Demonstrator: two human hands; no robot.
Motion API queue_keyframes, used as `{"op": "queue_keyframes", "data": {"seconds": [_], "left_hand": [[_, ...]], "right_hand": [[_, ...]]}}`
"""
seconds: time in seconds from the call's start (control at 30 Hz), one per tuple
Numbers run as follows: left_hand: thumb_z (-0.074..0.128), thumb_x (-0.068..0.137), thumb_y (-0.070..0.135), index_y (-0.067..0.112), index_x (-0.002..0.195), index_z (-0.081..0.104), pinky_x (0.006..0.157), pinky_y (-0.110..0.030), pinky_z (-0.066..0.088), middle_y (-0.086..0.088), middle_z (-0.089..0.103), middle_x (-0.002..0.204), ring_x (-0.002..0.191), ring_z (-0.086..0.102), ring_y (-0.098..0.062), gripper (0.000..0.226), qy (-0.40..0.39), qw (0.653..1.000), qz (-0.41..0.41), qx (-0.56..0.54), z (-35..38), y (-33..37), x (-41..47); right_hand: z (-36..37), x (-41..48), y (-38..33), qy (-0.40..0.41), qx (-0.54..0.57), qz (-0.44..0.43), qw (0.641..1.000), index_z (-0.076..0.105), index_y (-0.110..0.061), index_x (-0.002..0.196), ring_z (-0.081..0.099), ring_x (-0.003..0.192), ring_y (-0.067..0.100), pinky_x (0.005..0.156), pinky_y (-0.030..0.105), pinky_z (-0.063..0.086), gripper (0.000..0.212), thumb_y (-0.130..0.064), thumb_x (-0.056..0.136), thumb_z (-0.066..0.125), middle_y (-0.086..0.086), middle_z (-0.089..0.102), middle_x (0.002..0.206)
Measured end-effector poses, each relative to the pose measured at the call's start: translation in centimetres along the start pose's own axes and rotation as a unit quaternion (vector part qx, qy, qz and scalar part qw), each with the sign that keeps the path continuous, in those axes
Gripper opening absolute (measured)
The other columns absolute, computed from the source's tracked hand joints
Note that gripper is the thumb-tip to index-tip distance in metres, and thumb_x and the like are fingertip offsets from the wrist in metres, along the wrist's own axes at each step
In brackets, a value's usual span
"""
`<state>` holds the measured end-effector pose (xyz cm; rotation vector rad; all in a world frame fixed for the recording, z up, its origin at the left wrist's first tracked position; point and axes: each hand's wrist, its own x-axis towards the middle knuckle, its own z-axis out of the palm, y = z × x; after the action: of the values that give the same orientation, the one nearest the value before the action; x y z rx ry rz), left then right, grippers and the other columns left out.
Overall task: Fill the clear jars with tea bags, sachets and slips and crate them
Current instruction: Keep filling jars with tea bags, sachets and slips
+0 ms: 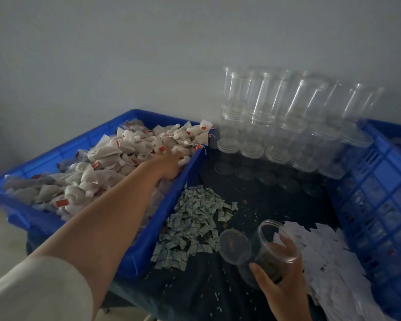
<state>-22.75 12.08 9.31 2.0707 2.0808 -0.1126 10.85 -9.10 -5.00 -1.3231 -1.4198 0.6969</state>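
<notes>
Covering the near left corner, a pale, soft fabric sleeve (33,290) is giving way to a bare forearm that is stretching forward over a blue plastic tub (130,258) with smooth, thick walls. Heaped in the tub, crumpled off-white tea bags (97,172) of gauzy paper are trailing thin strings and small red tags. At the far end of the heap the left hand (171,164) is lying palm down on the bags with its fingertips sinking among them, so I cannot tell whether it is pinching any. Right of the tub, a dark cloth-covered surface (195,293) is carrying a loose pile of small, square, greenish printed sachets (192,218), with pale crumbs lying scattered around it. Just right of that pile, a round clear lid (234,249) is leaning against a clear plastic jar (273,246), which is tilting with its open mouth toward the camera and showing dark brownish contents inside. The right hand (283,281) is gripping this jar from below, thumb curling round one side and fingers wrapping the rim. Beside it, thin white paper slips (329,262) are lying in a ragged drift. Further back, empty clear cylindrical jars (276,126) are standing stacked in rows against the grey wall. At the far right, a blue latticed plastic crate (380,193) is standing.
</notes>
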Motion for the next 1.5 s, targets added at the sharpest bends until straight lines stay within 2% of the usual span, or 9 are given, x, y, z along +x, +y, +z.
{"op": "queue_keyframes", "data": {"seconds": [0.13, 0.27, 0.33, 0.53, 0.73, 0.93, 1.03, 1.17, 1.5], "left_hand": [[0.053, 0.11, 0.023, 0.006, 0.152, 0.049, 0.12, -0.052, 0.039, -0.024, 0.039, 0.163, 0.147, 0.042, -0.044, 0.045, 0.039, 0.998, -0.024, 0.035, 1.0, 0.1, 0.5], [0.06, 0.103, 0.018, 0.015, 0.102, 0.069, 0.08, -0.036, 0.055, -0.008, 0.071, 0.113, 0.091, 0.067, -0.021, 0.009, -0.019, 1.0, -0.018, 0.001, 0.3, -0.3, -0.6], [0.064, 0.102, 0.013, 0.014, 0.103, 0.07, 0.066, -0.031, 0.058, -0.006, 0.072, 0.108, 0.088, 0.072, -0.02, 0.006, -0.099, 0.994, -0.037, -0.032, 0.0, -0.9, -1.9], [0.063, 0.102, 0.008, 0.003, 0.111, 0.067, 0.057, -0.021, 0.056, -0.003, 0.081, 0.091, 0.074, 0.077, -0.012, 0.011, -0.196, 0.971, -0.056, -0.123, 0.4, -3.2, -7.1], [0.071, 0.101, 0.025, 0.023, 0.153, 0.048, 0.083, -0.03, 0.049, -0.002, 0.06, 0.145, 0.111, 0.063, -0.018, 0.058, 0.014, 0.987, -0.029, -0.154, 0.0, -5.4, -9.8], [0.057, 0.108, 0.035, 0.022, 0.128, 0.061, 0.059, -0.023, 0.041, 0.002, 0.066, 0.105, 0.078, 0.059, -0.008, 0.024, 0.188, 0.966, -0.06, -0.165, -1.6, -5.8, -10.3], [0.058, 0.11, 0.019, 0.013, 0.138, 0.055, 0.06, -0.019, 0.055, -0.009, 0.068, 0.111, 0.08, 0.066, -0.015, 0.029, 0.201, 0.925, -0.089, -0.311, -1.9, -4.7, -9.9], [0.062, 0.107, 0.008, 0.012, 0.135, 0.06, 0.079, -0.03, 0.065, -0.005, 0.064, 0.133, 0.106, 0.076, -0.022, 0.029, 0.132, 0.745, -0.057, -0.652, -2.8, -2.8, -10.8], [0.064, 0.104, 0.001, 0.016, 0.121, 0.069, 0.083, -0.031, 0.064, -0.011, 0.076, 0.12, 0.107, 0.078, -0.022, 0.024, 0.035, 0.694, 0.165, -0.7, -4.3, 7.7, -14.5]], "right_hand": [[-0.5, 0.7, 0.4, 0.015, 0.013, 0.005, 1.0, 0.045, -0.015, 0.15, 0.075, 0.097, 0.004, 0.086, 0.013, 0.058, 0.093, 0.003, 0.073, 0.093, -0.002, 0.074, 0.113], [-0.5, 0.7, 0.0, 0.015, 0.032, -0.006, 0.999, 0.045, -0.016, 0.148, 0.073, 0.098, -0.005, 0.083, 0.006, 0.054, 0.086, -0.018, 0.074, 0.089, -0.025, 0.073, 0.114], [-0.5, 0.5, -0.5, 0.017, 0.04, -0.007, 0.999, 0.045, -0.022, 0.147, 0.069, 0.105, -0.011, 0.085, 0.006, 0.053, 0.087, -0.032, 0.071, 0.086, -0.032, 0.07, 0.117], [-0.7, -0.3, -0.6, -0.011, 0.053, 0.03, 0.998, 0.043, -0.032, 0.153, 0.074, 0.11, 0.006, 0.093, 0.032, 0.058, 0.098, -0.054, 0.068, 0.085, -0.003, 0.074, 0.124], [-0.8, -0.2, -0.6, -0.018, 0.061, 0.026, 0.998, 0.041, -0.032, 0.15, 0.078, 0.106, 0.013, 0.092, 0.043, 0.063, 0.095, -0.054, 0.069, 0.085, -0.009, 0.078, 0.117], [-0.7, -0.2, -0.8, -0.015, 0.078, 0.025, 0.997, 0.042, -0.052, 0.139, 0.079, 0.104, 0.015, 0.085, 0.031, 0.065, 0.078, -0.058, 0.075, 0.086, -0.008, 0.079, 0.116], [-0.7, -0.2, -1.0, -0.017, 0.088, 0.029, 0.996, 0.041, -0.055, 0.138, 0.08, 0.103, 0.018, 0.087, 0.035, 0.065, 0.08, -0.066, 0.072, 0.087, -0.006, 0.08, 0.115], [-0.6, -0.1, -1.0, -0.024, 0.097, 0.029, 0.995, 0.042, -0.052, 0.139, 0.08, 0.105, 0.019, 0.091, 0.045, 0.064, 0.088, -0.073, 0.067, 0.088, -0.004, 0.08, 0.116], [-0.5, -0.3, -1.2, -0.035, 0.059, 0.022, 0.997, 0.038, -0.062, 0.14, 0.076, 0.112, 0.011, 0.094, 0.038, 0.064, 0.095, -0.085, 0.061, 0.085, -0.007, 0.076, 0.122]]}}
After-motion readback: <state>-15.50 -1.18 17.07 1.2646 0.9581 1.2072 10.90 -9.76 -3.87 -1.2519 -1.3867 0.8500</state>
